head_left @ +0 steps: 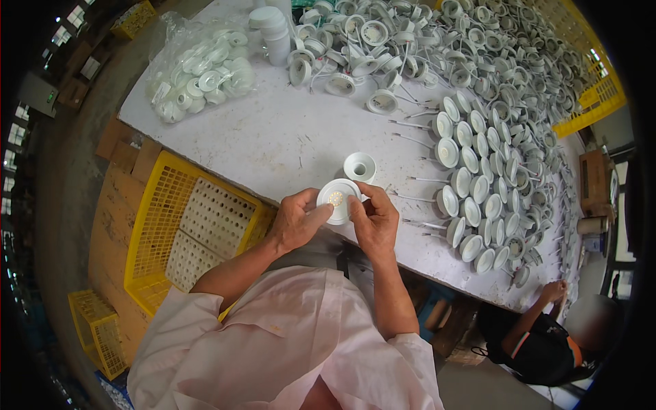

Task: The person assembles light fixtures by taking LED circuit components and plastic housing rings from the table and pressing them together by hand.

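Between my two hands, close to the table's near edge, is a round white LED downlight (339, 194) with a cluster of small yellowish LEDs in its middle. My left hand (301, 217) grips its left side, thumb on the face near the LEDs. On the opposite side my right hand (374, 217) holds the rim, its thumb pressed on the face. Just beyond stands a white ring-shaped piece (360, 167) with a dark hole in its centre. What lies under the downlight is hidden.
Rows of finished-looking white downlights (471, 184) with wires cover the table's right side. A heap of white housings (424, 41) fills the back. A clear bag of white rings (201, 78) lies far left. A yellow crate (147, 225) holds perforated trays. Another person (547, 335) sits at right.
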Demonstrator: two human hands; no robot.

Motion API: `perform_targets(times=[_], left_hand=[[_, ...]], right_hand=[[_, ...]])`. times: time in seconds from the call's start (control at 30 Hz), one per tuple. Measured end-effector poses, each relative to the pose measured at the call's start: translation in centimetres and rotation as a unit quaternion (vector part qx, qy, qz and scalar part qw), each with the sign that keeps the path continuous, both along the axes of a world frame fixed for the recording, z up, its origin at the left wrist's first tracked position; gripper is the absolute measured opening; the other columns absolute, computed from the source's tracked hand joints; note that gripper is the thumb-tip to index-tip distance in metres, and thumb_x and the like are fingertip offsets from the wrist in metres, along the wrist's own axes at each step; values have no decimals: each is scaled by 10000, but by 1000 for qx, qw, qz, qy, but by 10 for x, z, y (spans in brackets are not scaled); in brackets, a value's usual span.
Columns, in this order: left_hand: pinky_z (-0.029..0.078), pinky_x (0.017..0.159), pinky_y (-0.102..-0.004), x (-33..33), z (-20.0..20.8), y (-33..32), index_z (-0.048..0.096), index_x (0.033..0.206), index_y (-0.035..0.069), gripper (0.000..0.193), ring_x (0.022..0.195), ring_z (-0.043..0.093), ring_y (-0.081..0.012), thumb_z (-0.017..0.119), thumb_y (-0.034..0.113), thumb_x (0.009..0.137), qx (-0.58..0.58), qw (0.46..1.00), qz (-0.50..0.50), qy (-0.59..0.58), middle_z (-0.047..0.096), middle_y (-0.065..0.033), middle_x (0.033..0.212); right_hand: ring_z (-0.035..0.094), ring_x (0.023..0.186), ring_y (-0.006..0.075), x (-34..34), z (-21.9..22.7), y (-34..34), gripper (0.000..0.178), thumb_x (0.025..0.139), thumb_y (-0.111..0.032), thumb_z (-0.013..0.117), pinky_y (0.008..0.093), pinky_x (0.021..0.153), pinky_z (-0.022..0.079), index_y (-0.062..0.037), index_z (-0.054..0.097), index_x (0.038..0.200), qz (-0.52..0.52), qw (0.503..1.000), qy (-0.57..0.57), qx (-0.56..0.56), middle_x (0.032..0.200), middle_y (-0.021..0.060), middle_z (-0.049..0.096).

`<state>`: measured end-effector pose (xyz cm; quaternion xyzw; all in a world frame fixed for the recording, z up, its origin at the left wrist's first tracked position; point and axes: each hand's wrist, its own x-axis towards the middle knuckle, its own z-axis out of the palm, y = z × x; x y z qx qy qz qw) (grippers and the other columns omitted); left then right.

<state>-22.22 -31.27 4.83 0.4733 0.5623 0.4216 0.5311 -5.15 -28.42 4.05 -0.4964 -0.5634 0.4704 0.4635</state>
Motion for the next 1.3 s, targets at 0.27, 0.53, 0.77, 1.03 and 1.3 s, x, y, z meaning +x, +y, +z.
perform_targets(times=[0.27, 0.53, 0.77, 1.03, 1.3], left_hand=[[500, 702, -245, 4, -1, -1, 620, 1033, -89, 231, 811, 610, -90, 565, 76, 882, 31, 999, 29, 6, 685, -93, 909], [500, 663, -238, 8, 2, 3, 642, 1017, -75, 223, 761, 608, -72, 570, 82, 876, 11, 999, 39, 16, 693, -73, 873], [500, 663, -237, 9, 2, 7, 655, 1030, -63, 230, 752, 609, -68, 582, 85, 870, 4, 998, 23, 57, 697, -63, 858], [496, 689, -232, 8, -5, 8, 634, 1070, -82, 263, 789, 606, -70, 599, 101, 884, -1, 1000, -15, 20, 693, -76, 909], [501, 701, -230, 8, -7, 6, 613, 1090, -97, 261, 806, 618, -76, 573, 81, 904, 32, 999, 8, 3, 695, -85, 902]], right_hand=[[602, 751, 150, -1, 1, -4, 234, 805, -15, 680, 269, 676, 481, 6, 660, 1037, -16, 998, -30, 44, 929, 102, 652], [593, 720, 148, 0, -2, -6, 241, 784, -6, 684, 268, 656, 480, -3, 652, 1023, -28, 997, -38, 63, 934, 104, 648], [590, 714, 138, 1, -5, -8, 216, 784, -5, 678, 258, 645, 475, -7, 650, 998, -43, 996, -40, 64, 935, 95, 650], [560, 680, 121, 4, -5, -7, 205, 782, 1, 666, 248, 621, 455, -13, 651, 986, -63, 995, -53, 55, 920, 88, 652], [537, 648, 111, 3, -4, -8, 193, 782, -3, 672, 249, 602, 446, -8, 647, 973, -59, 996, -52, 47, 913, 80, 646]])
